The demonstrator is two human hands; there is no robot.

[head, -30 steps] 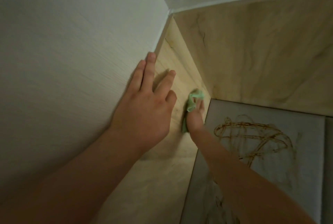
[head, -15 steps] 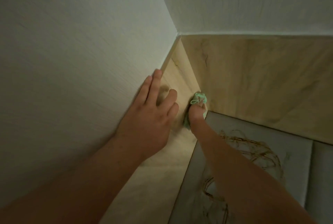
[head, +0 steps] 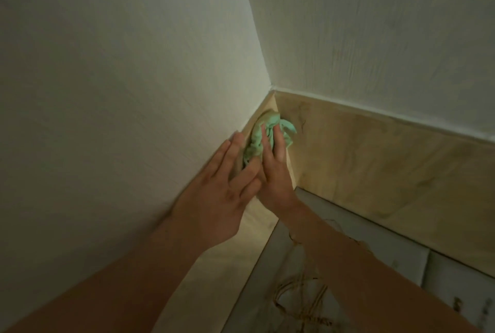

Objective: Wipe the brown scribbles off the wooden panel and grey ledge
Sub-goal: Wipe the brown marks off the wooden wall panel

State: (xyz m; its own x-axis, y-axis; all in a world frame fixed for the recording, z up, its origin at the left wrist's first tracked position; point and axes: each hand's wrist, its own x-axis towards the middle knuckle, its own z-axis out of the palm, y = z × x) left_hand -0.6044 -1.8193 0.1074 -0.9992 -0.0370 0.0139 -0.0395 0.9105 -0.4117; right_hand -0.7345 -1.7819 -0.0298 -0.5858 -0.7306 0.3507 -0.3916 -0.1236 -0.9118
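While the fingers (head: 278,145) of the right hand (head: 273,180) lie stretched and a little apart over a crumpled mint-green cloth (head: 255,142), they press it on the light wooden panel (head: 257,225) at the left side, close to the far corner. Its thumb is hidden. The left hand (head: 214,198) rests flat just beside it, fingers (head: 227,153) straight and together, at the edge where the panel meets the white wall (head: 134,64); two of its fingers lie over the right hand. Below and to the right is the grey ledge (head: 375,231). Brown scribbles (head: 302,298) are on its near part, partly under the right forearm.
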